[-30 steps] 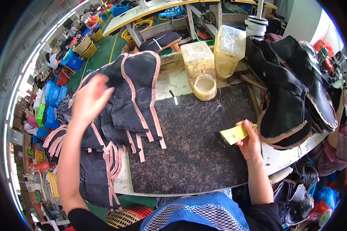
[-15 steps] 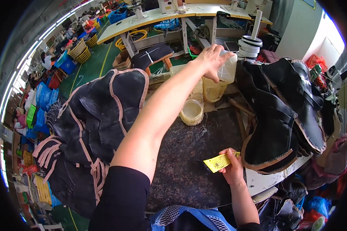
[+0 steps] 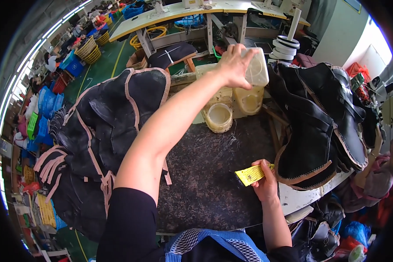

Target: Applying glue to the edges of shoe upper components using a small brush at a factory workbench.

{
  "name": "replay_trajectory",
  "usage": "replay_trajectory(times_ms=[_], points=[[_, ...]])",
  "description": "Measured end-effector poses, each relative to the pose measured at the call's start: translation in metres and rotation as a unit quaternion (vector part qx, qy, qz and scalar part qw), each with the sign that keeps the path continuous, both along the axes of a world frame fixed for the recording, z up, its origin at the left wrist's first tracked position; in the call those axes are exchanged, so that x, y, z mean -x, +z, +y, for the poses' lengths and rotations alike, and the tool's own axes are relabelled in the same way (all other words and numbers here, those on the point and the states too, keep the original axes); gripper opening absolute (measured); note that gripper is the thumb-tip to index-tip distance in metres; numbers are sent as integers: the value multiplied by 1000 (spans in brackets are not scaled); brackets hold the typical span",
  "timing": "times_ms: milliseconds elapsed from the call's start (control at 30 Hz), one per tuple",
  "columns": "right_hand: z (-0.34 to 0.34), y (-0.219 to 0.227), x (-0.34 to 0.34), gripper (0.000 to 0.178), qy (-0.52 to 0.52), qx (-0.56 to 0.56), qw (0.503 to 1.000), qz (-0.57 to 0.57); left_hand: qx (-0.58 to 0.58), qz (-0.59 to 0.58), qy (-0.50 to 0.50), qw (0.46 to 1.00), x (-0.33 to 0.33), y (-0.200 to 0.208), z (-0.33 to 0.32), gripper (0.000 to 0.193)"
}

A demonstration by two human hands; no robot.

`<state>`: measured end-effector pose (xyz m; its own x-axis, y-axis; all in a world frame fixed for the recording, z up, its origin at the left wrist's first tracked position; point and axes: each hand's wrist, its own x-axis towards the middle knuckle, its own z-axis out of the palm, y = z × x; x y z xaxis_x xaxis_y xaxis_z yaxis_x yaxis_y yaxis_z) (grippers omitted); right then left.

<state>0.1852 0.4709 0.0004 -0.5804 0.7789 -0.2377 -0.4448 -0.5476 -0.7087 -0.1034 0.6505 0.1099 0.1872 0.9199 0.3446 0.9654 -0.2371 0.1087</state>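
Note:
My left hand [image 3: 236,66] reaches to the back of the bench, fingers curled over a translucent plastic container [image 3: 260,69] tilted above a yellowed tub [image 3: 250,103]. Just in front of that tub, to its left, stands a round jar [image 3: 219,118] with pale whitish contents and a crusted rim. Low at the right, my right hand [image 3: 265,184] grips a flat brush [image 3: 251,175] with a yellow patterned wrap and a dark tip that points left. The brush is held above the dark, stained work board [image 3: 205,183].
Black boot pieces with tan edging [image 3: 111,118] are heaped on the left. More black stitched boot uppers [image 3: 310,126] lie at the right. Behind the bench stand a padded stool [image 3: 172,54] and a long sewing table [image 3: 179,17]; stacked white rolls [image 3: 284,49] rise at the back right.
The view has shifted slightly. My left hand and the translucent container have moved a little, uncovering more of the tub below. My right hand keeps its hold on the brush.

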Motion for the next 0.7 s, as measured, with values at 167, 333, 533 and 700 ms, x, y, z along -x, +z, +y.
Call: replay_trajectory(times_ms=[167, 333, 533, 700], points=[[-2, 7, 1, 42, -24, -25, 998, -51, -17, 15, -27, 999, 15, -15, 7, 123], [-4, 36, 1, 42, -17, -104, 985, -140, -8, 3, -43, 999, 13, -22, 11, 117], [54, 101, 18, 24, -194, -435, 815, -329, -37, 20, -29, 999, 26, -24, 4, 109], [100, 101, 70, 19, -195, -499, 762, -364, -57, 25, -42, 997, 20, -20, -5, 98]])
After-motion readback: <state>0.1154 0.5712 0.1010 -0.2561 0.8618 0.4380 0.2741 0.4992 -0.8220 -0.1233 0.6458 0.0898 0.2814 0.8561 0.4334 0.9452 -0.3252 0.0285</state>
